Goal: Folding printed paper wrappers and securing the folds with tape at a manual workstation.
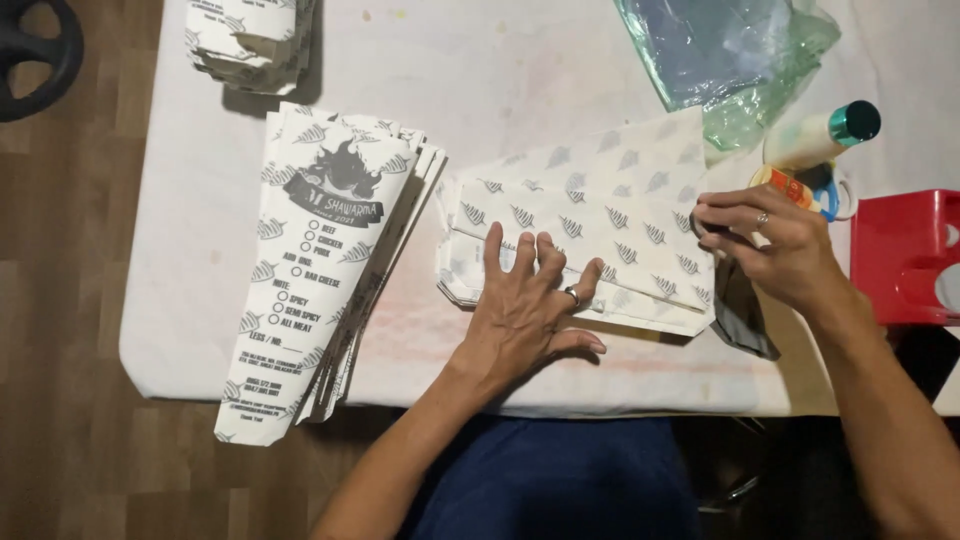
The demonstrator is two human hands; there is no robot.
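A white printed paper sheet [600, 215] with grey leaf marks lies folded on a small stack in the middle of the white table [500, 70]. My left hand [530, 310] presses flat on its lower edge, fingers spread, a ring on one finger. At the sheet's right edge my right hand [775, 245] pinches the paper with curled fingers, also ringed. To the left lies a stack of finished cone-shaped paper wrappers [320, 270], overhanging the table's front edge.
Another pile of wrappers [250, 45] sits at the back left. A crumpled clear green plastic bag [730, 55] lies at the back right, beside a glue bottle with a teal cap [820, 135] and a red plastic stool [905, 255]. The floor is wooden.
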